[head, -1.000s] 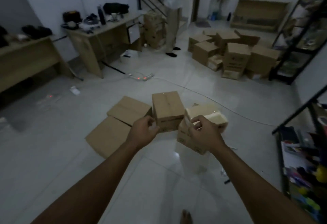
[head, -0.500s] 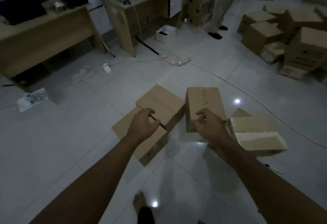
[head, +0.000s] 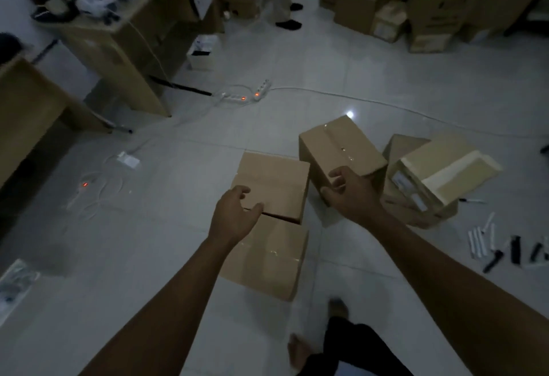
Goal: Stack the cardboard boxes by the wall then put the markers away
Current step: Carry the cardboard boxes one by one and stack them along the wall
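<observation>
1. Four cardboard boxes sit close together on the tiled floor [head: 386,84] in front of me, in dim light.
2. My left hand [head: 234,215] reaches over the near edge of the middle box [head: 273,182], fingers loosely curved and spread; I cannot tell whether they touch the cardboard.
3. That middle box overlaps the far end of the nearest box [head: 267,260], which lies flat below my left wrist.
4. My right hand [head: 350,194] is at the near corner of the taped box [head: 338,147], thumb and fingers half curled around the corner; a firm grip is not clear.
5. Just right of it lies the tilted box [head: 439,173], with a pale flap and a white label on its side.
6. Scattered markers [head: 490,248], white and black, lie on the floor at the right, apart from the boxes.
7. Many more boxes [head: 430,1] are piled at the far right.
8. Two desks [head: 124,40] stand on the left, and a power strip [head: 252,95] with red lights lies on the floor between them and me.
</observation>
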